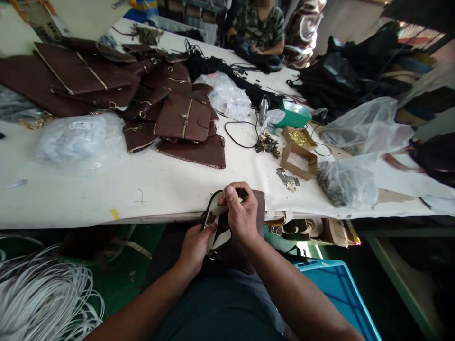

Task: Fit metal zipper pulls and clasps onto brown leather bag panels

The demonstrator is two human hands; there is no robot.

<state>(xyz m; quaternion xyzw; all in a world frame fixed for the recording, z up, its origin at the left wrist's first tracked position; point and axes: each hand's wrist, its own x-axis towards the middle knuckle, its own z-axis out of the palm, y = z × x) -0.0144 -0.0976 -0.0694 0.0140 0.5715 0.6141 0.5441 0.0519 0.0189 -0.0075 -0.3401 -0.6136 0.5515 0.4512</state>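
A brown leather bag piece (pixel 260 204) with black edging and a pale lining is held at the table's front edge, over my lap. My left hand (pixel 195 247) grips its near left side, thumb on top of the rim. My right hand (pixel 243 213) is closed on its upper part, with fingers curled and thumb bent over. What the right fingertips pinch is partly hidden. Beyond my hands lies a pile of brown leather bag panels (pixel 183 116) with gold zips and small buckles.
On the white table (pixel 117 189) are a clear plastic bag (pixel 76 142), cardboard boxes (pixel 299 162), gold fittings (pixel 300 137), metal plates (pixel 287 179) and a green box (pixel 294 114). A blue crate (pixel 334 284) stands below right, white cord (pixel 42 293) below left. A person (pixel 261 28) sits opposite.
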